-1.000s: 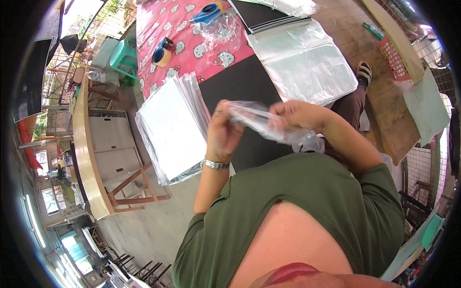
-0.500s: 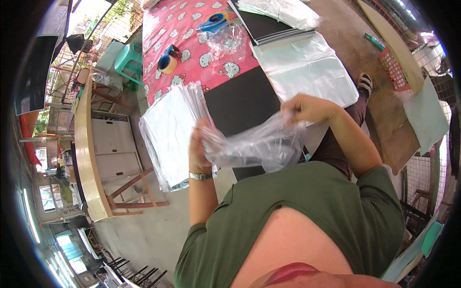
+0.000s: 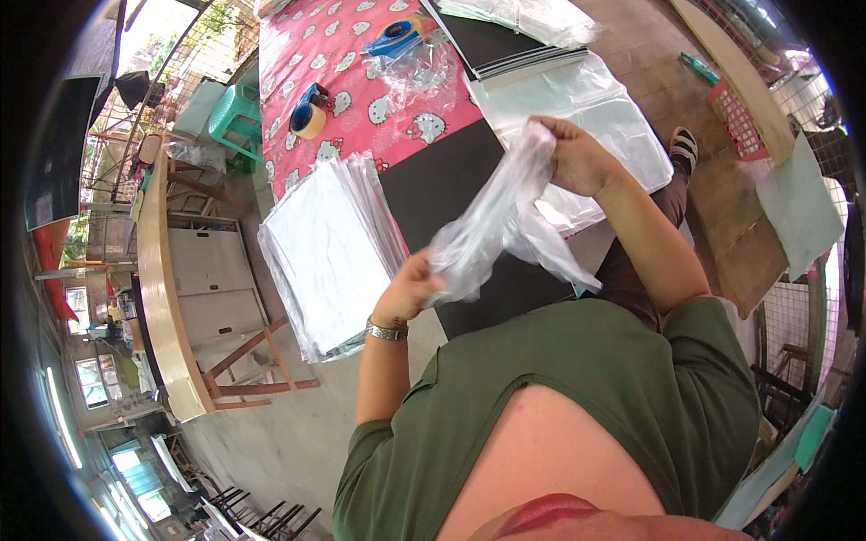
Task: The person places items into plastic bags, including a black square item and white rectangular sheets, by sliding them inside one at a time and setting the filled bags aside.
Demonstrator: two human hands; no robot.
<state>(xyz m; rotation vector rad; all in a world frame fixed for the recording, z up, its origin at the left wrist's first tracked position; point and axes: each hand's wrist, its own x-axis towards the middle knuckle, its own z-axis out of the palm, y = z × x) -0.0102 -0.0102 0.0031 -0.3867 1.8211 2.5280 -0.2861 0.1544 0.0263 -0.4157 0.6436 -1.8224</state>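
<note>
A clear plastic bag [image 3: 494, 216], crumpled and loose, stretches slantwise between my two hands above a black board [image 3: 433, 185]. My left hand [image 3: 410, 287] grips its lower left end. Higher up and to the right, my right hand [image 3: 577, 158] pinches the other end, and a loose flap hangs down from the bag. Beside my left hand lies a thick stack of white sheets in clear plastic [image 3: 325, 248]. Under and behind my right hand is a pile of flat clear plastic bags [image 3: 595, 108].
On the pink patterned table cover [image 3: 356, 77] are a tape dispenser [image 3: 309, 117], a blue tape dispenser [image 3: 397, 38] and crumpled clear plastic [image 3: 419, 72]. More plastic-wrapped sheets [image 3: 532, 18] lie at the far right. A green stool [image 3: 236, 117] stands left, a red basket [image 3: 735, 122] right.
My right hand has risen, drawing its end of the bag up and away. My left hand has shifted slightly right and down. The bag now hangs diagonally instead of level.
</note>
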